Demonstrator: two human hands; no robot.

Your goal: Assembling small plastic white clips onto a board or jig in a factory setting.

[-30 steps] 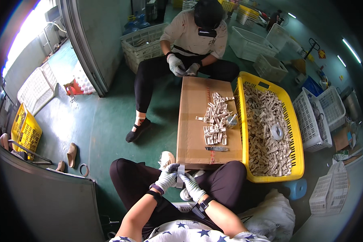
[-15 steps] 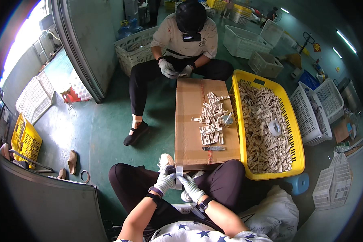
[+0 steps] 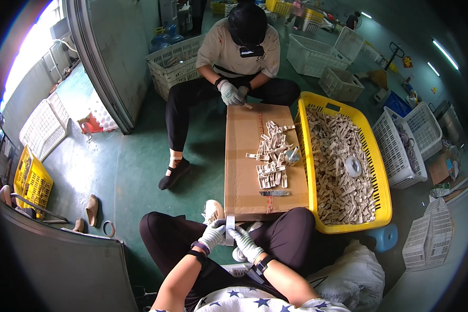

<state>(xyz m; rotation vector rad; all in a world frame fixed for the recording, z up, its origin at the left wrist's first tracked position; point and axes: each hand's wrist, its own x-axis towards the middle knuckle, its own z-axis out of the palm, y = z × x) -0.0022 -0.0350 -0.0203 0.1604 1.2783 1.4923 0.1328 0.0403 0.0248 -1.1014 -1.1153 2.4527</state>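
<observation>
Both gloved hands, left point(image 3: 213, 235) and right point(image 3: 244, 243), closed their grip on a small pale strip point(image 3: 230, 228). It stood upright between them, just below the cardboard table point(image 3: 244, 156).

Cardboard box point(image 3: 249, 156) ahead of knees; crate point(image 3: 372, 171) right of it; pieces point(image 3: 273, 156) on box; co-worker point(image 3: 234, 57) behind.

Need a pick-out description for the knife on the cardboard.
Start at the big yellow crate full of pale small parts, then move to the flat cardboard box against its left side. The utility knife lies alone near the box's near edge, below the loose pile of parts: slim, dark and metallic, not pale.
</observation>
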